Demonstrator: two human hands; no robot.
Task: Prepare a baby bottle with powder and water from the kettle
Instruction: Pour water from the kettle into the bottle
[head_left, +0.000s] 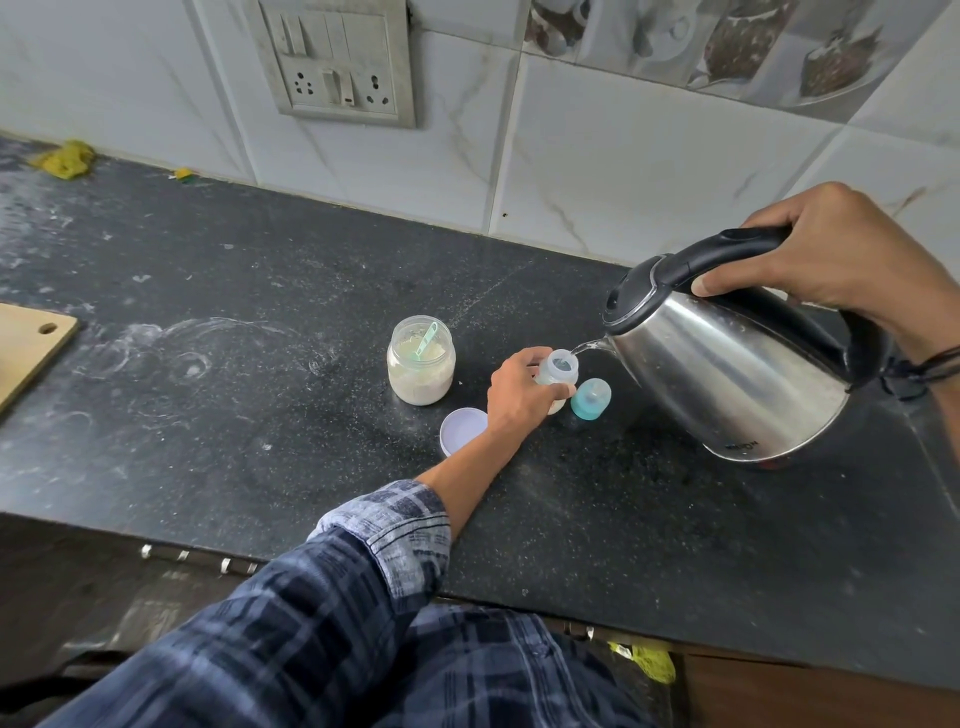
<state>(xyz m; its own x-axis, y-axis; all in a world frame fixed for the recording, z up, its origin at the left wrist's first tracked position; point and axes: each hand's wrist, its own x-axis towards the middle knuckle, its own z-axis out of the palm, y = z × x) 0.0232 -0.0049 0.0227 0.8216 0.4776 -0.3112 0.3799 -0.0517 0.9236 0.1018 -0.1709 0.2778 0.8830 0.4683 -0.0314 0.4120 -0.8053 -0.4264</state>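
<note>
A right hand grips a tilted steel kettle, pouring water into an open baby bottle gripped by the left hand; next likely comes capping with the teal cap just beside that hand.

Steel kettle, black lid and handle, is tilted spout-down, with a thin water stream going into the open baby bottle. The bottle is small, clear and roughly upright on the table. An open powder jar with a green scoop inside stands to its left, a teal bottle cap just right, a white jar lid near front-left.
</note>
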